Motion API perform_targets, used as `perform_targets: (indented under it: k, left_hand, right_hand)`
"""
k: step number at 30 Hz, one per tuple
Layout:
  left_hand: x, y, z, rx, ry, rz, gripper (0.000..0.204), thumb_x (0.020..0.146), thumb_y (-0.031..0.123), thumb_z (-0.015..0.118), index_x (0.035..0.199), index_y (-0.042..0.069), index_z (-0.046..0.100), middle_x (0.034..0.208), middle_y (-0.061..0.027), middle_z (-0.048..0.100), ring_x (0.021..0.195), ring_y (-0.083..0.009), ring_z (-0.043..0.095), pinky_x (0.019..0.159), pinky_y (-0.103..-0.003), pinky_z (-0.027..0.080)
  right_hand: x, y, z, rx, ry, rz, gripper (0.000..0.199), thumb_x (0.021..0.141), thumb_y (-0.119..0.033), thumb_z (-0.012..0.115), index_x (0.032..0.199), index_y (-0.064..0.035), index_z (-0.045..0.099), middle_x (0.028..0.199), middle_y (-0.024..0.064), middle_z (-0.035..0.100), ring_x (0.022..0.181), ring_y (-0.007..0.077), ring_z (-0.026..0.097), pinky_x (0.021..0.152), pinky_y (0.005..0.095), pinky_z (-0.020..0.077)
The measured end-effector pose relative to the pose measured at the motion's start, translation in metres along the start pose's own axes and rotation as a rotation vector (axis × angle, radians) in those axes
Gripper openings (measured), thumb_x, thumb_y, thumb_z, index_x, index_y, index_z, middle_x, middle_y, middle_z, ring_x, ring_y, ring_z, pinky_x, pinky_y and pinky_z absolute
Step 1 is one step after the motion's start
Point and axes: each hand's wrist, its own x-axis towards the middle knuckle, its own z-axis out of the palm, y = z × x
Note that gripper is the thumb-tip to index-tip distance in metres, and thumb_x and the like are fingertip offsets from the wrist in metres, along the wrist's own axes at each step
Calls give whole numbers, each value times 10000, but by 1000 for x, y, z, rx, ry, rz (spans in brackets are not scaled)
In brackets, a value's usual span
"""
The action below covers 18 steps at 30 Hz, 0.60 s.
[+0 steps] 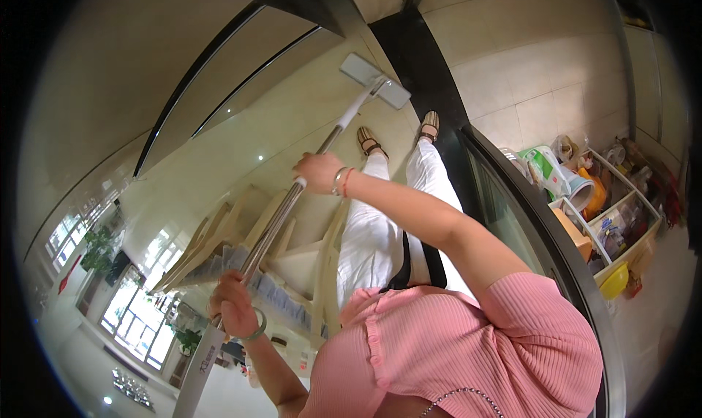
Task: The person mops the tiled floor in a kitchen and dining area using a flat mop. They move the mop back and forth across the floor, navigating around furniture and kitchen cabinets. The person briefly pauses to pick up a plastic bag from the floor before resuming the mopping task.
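A flat mop (274,228) with a long metal pole slants across the view from lower left to the upper middle. My left hand (234,306), a green bangle on its wrist, is closed round the lower-left part of the pole, beside a white grip section. Farther up, my right hand (318,172), with a silver bracelet and a red cord, is wrapped round the pole near a white collar. The mop's grey-white rectangular head (358,68) is on the pale glossy floor (292,111), close to a dark floor strip (409,52) and ahead of my feet.
Wooden chairs (208,246) stand to the left, beside a table with a blue-grey cloth. A dark-framed glass door (504,199) is at my right. Past it, a shelf unit (614,207) holds packages and containers. Dark strips (197,74) line a glossy surface at upper left.
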Motion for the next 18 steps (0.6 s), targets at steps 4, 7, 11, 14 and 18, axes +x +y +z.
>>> perform_targets:
  k: [4, 7, 11, 14, 18]
  left_hand:
    - [19, -31, 66, -116, -97, 27, 349, 977, 192, 479, 646, 142, 379, 550, 12, 366, 567, -133, 384, 783, -402, 407]
    - [38, -67, 151, -219, -170, 24, 308, 952, 150, 477, 657, 125, 392, 567, 11, 377, 576, -141, 394, 802, -429, 426]
    - [60, -113, 267, -334, -335, 38, 201, 883, 28, 521, 702, 52, 436, 662, -78, 540, 618, -181, 491, 842, -491, 479]
    - [76, -123, 341, -371, -404, 32, 222, 888, -40, 503, 698, 42, 425, 656, -57, 529, 618, -153, 508, 859, -447, 490]
    - [60, -121, 344, -295, -498, 49, 261, 882, -36, 518, 667, 52, 399, 665, -45, 527, 635, -154, 529, 869, -443, 488]
  right_hand:
    - [-60, 61, -58, -23, 130, 130, 141, 773, -178, 613, 897, -176, 682, 889, 52, 652, 963, 238, 625, 713, 396, 545]
    - [-117, 138, -92, -74, 379, 245, 139, 743, -130, 656, 881, -144, 666, 896, 45, 653, 956, 255, 615, 729, 399, 539]
    - [-190, 240, -156, -228, 534, 359, 69, 741, -135, 663, 809, -142, 653, 862, 48, 617, 911, 270, 585, 757, 397, 529]
    - [-230, 284, -186, -249, 627, 524, 56, 732, -143, 660, 784, -136, 640, 867, 62, 611, 948, 292, 570, 762, 408, 510]
    - [-245, 292, -167, -250, 783, 542, 31, 743, -153, 639, 757, -131, 622, 854, 62, 604, 942, 291, 569, 739, 417, 507]
